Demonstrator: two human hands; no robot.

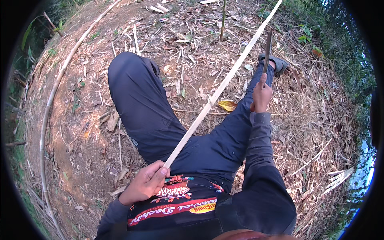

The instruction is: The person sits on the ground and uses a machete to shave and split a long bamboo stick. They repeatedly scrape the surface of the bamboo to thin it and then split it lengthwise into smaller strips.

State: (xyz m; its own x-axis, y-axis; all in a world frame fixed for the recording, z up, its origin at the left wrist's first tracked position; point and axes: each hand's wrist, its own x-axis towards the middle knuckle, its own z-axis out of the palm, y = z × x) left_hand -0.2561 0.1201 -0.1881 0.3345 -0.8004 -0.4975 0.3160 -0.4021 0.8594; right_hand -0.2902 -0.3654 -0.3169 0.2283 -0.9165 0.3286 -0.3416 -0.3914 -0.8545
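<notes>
Over leaf-strewn ground (pixel 92 156), a seated person in dark trousers (pixel 138 98) has a long pale wooden strip (pixel 218 92) slanting up from the lap, a dark blade (pixel 267 52) just right of its far part. Steadying the strip seems the step in hand; the next move calls for a firm hold. Fingers of the left hand (pixel 145 183) pinch the strip's near end; those of the right hand (pixel 262 96), apart from it, wrap the blade's base.

Our left hand (pixel 147 182) pinches the near end of a pale strip (pixel 213 99) slanting away rightward, while our right hand (pixel 262 96) grips a knife (pixel 268 51) near it, above litter-strewn ground (pixel 94 160).
</notes>
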